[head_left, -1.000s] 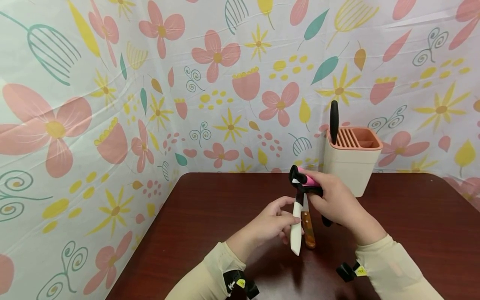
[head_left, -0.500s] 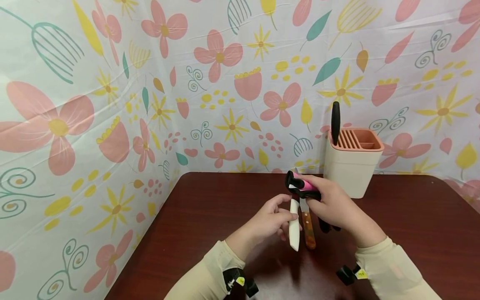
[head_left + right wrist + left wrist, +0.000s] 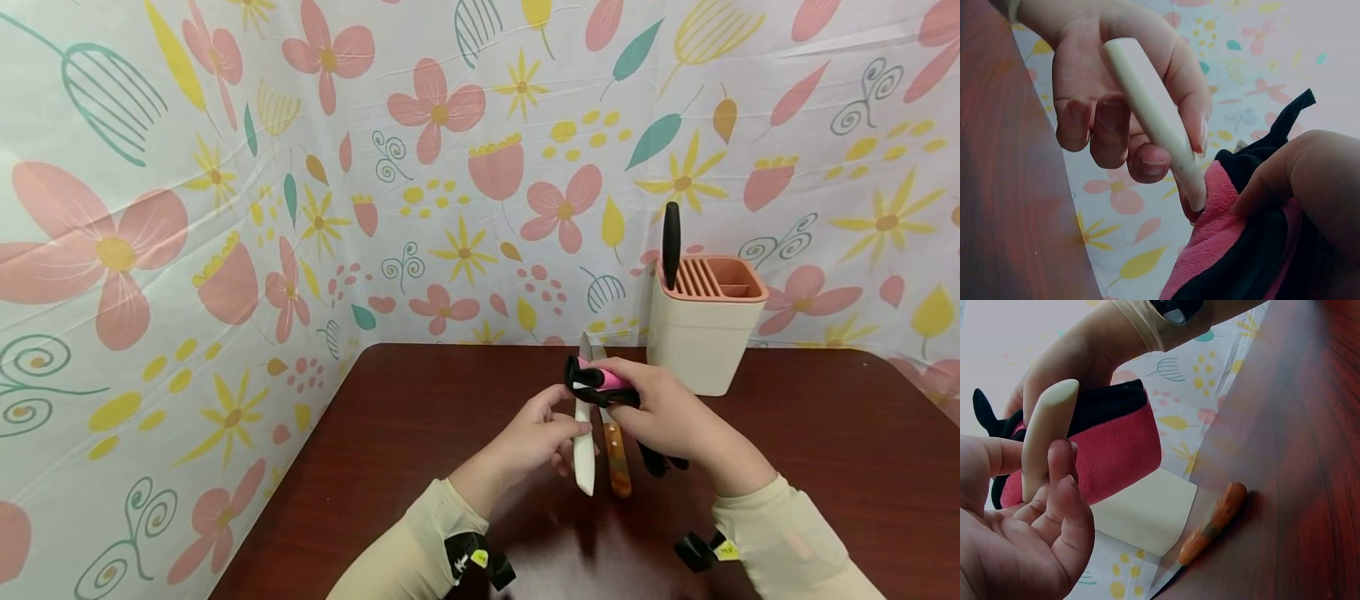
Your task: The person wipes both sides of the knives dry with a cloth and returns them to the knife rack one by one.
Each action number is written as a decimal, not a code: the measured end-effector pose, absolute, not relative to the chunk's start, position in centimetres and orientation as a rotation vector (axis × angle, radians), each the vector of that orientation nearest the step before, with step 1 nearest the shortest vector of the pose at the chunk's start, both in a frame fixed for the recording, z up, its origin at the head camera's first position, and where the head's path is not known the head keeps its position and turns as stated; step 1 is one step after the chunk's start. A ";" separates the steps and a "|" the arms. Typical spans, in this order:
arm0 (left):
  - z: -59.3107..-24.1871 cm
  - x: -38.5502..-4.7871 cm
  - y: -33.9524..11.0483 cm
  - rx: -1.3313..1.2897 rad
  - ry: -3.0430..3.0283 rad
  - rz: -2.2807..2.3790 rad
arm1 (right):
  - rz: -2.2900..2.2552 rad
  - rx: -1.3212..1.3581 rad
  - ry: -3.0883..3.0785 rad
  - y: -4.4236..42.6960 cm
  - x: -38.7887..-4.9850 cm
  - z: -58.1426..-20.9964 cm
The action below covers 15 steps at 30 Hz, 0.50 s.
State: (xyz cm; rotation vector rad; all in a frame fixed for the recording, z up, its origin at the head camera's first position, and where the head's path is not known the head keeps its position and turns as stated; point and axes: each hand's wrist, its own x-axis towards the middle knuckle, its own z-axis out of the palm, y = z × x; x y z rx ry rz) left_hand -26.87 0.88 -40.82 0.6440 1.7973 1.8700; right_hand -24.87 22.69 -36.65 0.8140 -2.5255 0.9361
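My left hand (image 3: 528,442) pinches the white handle (image 3: 583,454) of a knife between thumb and fingers; its blade (image 3: 585,346) points away from me. My right hand (image 3: 667,408) grips a black and pink cloth (image 3: 615,382) folded around the blade near the handle. In the left wrist view the pink side of the cloth (image 3: 1116,450) lies behind the white handle (image 3: 1050,434). Just right of the white handle, a second knife with a brown handle (image 3: 617,462) lies on the table, its blade partly hidden by the cloth.
A cream knife block (image 3: 697,342) with an orange slotted top stands at the table's back right, a black-handled knife (image 3: 671,246) upright in it. Black objects (image 3: 654,460) lie under my right hand. Flower-patterned sheets hang behind and left of the dark red table (image 3: 420,417).
The cloth and my right hand have moved down and slightly left, toward the white handle, and more of the blade shows beyond the cloth. My left hand has shifted slightly left with the knife.
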 end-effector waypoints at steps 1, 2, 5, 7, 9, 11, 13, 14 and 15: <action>-40.8 -26.9 0.9 0.644 1.801 1.870 | 0.957 0.827 -2.528 22.7 -24.8 -36.6; -40.8 -26.9 0.9 0.643 1.801 1.870 | 0.978 0.839 -2.530 22.7 -24.7 -36.5; -40.8 -27.0 0.9 0.644 1.800 1.873 | 1.020 0.866 -2.539 22.8 -24.5 -36.3; -40.9 -27.0 0.9 0.645 1.798 1.876 | 1.040 0.876 -2.549 22.8 -24.4 -36.2; -41.0 -27.1 0.9 0.648 1.797 1.879 | 1.050 0.880 -2.563 22.8 -24.3 -36.1; -41.1 -27.1 0.9 0.649 1.794 1.882 | 1.059 0.888 -2.572 22.9 -24.3 -36.0; -41.2 -27.2 0.9 0.649 1.790 1.882 | 1.062 0.902 -2.570 23.0 -24.3 -35.9; -41.2 -27.2 0.9 0.648 1.788 1.881 | 1.063 0.910 -2.567 23.1 -24.3 -35.9; -41.2 -27.3 0.8 0.646 1.787 1.879 | 1.057 0.916 -2.563 23.2 -24.4 -35.9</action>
